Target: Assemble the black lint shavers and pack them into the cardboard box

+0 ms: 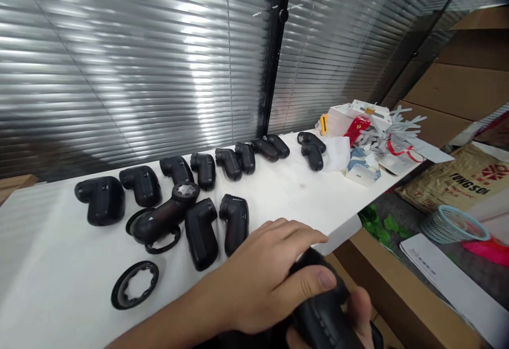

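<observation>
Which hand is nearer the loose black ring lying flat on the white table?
Left. The left hand is just right of the loose black ring; the right hand sits farther right, under the black handheld device.

Black handles (pixel 201 232) on a white table (pixel 47 264); teal basket (pixel 451 223); seemingly green leaves (pixel 377 224).

black handle housing (pixel 322 312) | held off table edge | partly hidden

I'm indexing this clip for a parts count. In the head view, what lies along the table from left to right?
Long row of black handle housings → loose black ring → pair of housings → pile of boxes and paper scraps.
</observation>
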A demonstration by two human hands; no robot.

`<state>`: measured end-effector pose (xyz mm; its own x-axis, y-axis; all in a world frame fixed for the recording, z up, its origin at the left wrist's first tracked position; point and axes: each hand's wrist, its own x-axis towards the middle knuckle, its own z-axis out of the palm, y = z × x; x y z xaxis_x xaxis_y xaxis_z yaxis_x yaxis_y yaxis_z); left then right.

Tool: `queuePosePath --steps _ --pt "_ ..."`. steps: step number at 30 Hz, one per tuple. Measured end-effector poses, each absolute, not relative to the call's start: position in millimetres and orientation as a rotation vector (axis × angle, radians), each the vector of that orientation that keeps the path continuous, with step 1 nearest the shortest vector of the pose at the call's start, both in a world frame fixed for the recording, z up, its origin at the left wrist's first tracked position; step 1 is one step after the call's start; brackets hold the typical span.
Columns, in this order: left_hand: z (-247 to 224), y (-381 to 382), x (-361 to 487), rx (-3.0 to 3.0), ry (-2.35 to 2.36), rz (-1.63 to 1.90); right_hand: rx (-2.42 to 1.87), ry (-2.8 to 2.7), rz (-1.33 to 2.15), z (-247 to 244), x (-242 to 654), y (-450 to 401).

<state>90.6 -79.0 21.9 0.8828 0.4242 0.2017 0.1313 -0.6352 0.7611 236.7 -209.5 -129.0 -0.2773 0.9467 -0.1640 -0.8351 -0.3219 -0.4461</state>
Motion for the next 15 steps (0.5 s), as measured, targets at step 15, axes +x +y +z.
queuePosePath --steps 15 --pt "-69 -60 157 2.665 0.563 0.071 -1.638 0.257 1.233 -246 538 -316"
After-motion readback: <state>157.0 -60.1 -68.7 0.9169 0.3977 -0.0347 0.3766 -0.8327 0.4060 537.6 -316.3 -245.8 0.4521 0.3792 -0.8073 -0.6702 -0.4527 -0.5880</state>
